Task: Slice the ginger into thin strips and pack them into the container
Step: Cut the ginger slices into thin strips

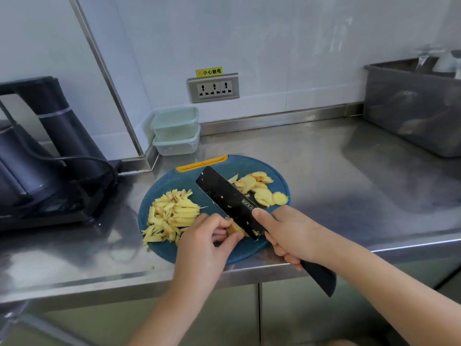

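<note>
At far left a black appliance is seen on the steel counter, a cable trailing from it. Two clear lidded containers are stacked in the corner, well apart from the ginger. On the wall above them a socket panel is topped by a yellow label reading "小心触电". A round blue cutting board with an orange grip is set at the counter's front edge. A pile of ginger strips lies on its left side. A small piece of ginger is pinched by the curled fingers of the left hand, against the black knife – its blade lettering is blurred, perhaps "BUCK-I". Ginger slices are heaped on the board's right. The knife's handle is gripped by the right hand, thumb laid on the blade. A grey tub stands at far right.
</note>
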Tool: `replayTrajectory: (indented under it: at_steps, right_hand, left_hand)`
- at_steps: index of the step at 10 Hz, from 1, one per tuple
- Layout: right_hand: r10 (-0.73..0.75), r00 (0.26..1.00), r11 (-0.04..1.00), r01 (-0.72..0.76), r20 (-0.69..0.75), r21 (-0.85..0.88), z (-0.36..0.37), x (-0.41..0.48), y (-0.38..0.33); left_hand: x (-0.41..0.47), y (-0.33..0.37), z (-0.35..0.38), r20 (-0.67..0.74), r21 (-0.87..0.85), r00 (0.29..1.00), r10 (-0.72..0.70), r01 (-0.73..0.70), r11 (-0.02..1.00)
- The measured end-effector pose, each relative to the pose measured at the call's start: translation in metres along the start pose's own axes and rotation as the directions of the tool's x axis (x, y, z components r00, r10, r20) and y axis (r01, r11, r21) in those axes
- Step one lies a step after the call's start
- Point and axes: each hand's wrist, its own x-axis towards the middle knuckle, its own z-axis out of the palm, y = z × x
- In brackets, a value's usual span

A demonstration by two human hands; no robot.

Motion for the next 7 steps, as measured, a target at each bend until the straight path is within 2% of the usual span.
replayTrajectory:
  at_steps: [1,4,5,6,7]
  right_hand:
    - [-0.113,0.988,0.964,0.084,-0.104,-0.254,0.007,-0.004,-0.005]
    - [-0.074,0.993,0.94,0.038,-0.094,-0.34,0.008,0.009,-0.016]
    - [-0.048,0.992,0.947,0.009,-0.116,-0.322,0.012,0.012,-0.018]
    - [0.02,0.98,0.974,-0.063,-0.2,-0.215,0.015,0.009,-0.02]
    - [-0.09,0.987,0.889,0.02,-0.132,-0.457,0.012,0.005,-0.026]
  left_hand:
    - [0.0,0.001,-0.001,-0.011,-0.033,1.0,-0.018,0.017,0.999]
    - [0.001,-0.006,0.001,-0.003,-0.091,1.0,-0.025,0.025,0.996]
    - [0.0,-0.005,0.002,-0.007,-0.079,1.0,-0.013,0.013,0.997]
    - [0.0,-0.005,0.001,-0.001,-0.059,1.0,0.002,-0.002,0.998]
    - [0.001,-0.002,-0.001,0.01,-0.047,1.0,-0.003,0.003,0.999]
